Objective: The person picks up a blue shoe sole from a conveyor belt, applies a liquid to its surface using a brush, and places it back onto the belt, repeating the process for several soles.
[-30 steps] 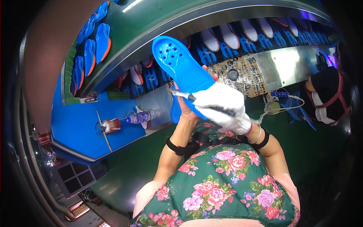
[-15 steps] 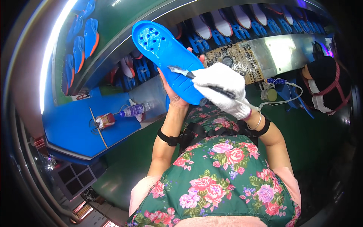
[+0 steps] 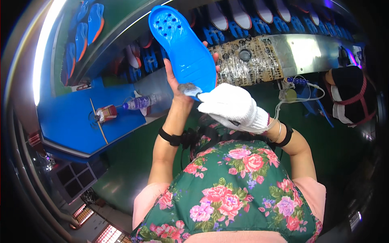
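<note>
Blue sole held beyond the floral apron, long axis slanting, holed end pointing away and leftward. Left hand grips it from beneath, fingers round its edges. Gloved right hand clasps a brush at the sole's near end, bristles apparently touching.

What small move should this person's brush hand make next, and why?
Perhaps sweep the brush lightly across the lower end of the blue sole: the gloved right hand has the bristles by that end's left edge, the left hand supports the sole, and glossy streaks show around the holes.
</note>
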The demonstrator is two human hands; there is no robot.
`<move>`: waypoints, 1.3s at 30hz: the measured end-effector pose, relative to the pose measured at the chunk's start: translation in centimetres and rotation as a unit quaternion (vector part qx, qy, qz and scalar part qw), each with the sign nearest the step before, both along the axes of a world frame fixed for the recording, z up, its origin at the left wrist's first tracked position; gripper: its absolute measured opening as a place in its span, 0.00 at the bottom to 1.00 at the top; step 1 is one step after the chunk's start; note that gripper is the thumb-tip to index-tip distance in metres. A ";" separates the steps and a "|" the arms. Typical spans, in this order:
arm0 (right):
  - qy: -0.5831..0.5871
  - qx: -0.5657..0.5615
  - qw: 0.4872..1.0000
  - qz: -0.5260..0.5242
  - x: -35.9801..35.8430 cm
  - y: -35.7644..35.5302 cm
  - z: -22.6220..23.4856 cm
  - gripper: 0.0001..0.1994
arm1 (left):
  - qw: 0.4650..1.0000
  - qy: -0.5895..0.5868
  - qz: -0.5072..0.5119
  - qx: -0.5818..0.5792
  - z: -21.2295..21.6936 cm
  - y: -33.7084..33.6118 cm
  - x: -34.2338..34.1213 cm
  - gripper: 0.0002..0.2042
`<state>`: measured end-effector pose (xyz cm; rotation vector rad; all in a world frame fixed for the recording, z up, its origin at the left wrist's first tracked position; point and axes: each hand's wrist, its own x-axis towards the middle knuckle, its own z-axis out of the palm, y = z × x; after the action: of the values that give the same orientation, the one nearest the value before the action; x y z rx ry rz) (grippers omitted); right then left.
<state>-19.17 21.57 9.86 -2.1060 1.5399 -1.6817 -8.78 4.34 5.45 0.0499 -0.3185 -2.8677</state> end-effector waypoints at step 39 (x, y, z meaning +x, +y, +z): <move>-0.094 0.084 0.986 0.111 -0.2 1.3 0.6 0.13 | 0.976 0.000 -0.204 -0.074 0.1 -5.1 0.5 0.42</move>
<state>-19.41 22.86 10.48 -1.8953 1.2908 -1.5640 -8.23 -0.71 5.51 -0.0512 -0.6047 -3.2358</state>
